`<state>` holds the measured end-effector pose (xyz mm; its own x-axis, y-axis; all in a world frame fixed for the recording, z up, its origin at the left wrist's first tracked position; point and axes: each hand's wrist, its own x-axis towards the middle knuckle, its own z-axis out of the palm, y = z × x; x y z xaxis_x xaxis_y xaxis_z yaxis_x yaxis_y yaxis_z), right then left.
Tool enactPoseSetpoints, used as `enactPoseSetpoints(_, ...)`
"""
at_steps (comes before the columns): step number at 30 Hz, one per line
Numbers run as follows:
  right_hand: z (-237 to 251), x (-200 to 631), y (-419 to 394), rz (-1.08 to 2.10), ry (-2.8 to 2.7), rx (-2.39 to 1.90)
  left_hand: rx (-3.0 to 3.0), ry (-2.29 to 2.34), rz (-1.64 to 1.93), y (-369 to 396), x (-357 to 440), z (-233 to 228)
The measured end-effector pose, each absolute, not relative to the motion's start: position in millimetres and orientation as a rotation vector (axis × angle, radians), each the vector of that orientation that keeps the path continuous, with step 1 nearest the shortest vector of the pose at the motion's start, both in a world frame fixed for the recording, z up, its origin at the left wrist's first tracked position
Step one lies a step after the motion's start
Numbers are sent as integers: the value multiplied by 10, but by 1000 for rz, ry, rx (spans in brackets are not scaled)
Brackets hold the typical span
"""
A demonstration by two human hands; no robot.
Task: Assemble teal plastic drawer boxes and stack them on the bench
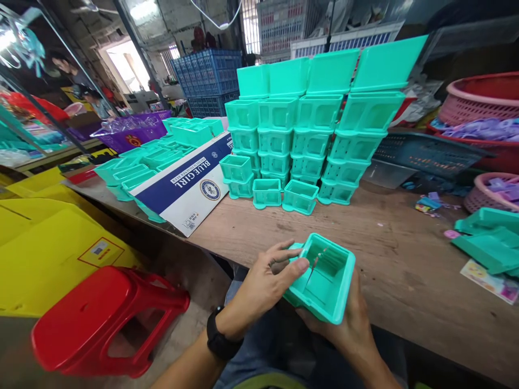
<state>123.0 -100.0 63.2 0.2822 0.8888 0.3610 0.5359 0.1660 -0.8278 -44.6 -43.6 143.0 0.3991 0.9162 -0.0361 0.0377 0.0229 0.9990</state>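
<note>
A turquoise-green plastic box (330, 281), open side towards me, is held tilted over the table's near edge. My right hand (357, 319) wraps round its right side and underside, its fingers partly hidden by the box. On the left wall lies my left hand (275, 270), thumb along the rim and fingers spread over the outer side, gripping it. A dark, thin line or gap runs down inside the box near the thumb; I cannot make out what it is. A black watch (223, 334) is on my left wrist.
Stacks of similar green boxes (275, 138) stand at the table's back, behind two single ones. A Blue Girl beer carton panel (190, 181) separates more green parts (141, 162) on the left. Green pieces (490, 240) lie right, near pink baskets (482, 102). A red stool (89, 319) stands lower left.
</note>
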Motion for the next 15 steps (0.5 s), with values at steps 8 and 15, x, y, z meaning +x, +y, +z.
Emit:
enactPoseSetpoints(8,548,1176,-1087,365,-1311,-1569,1875,950,818,-512,-413,1382)
enactPoseSetpoints(15,442,1415,-1060,326,-1416,-1545,1667,1053,1099,-657,-281,1135)
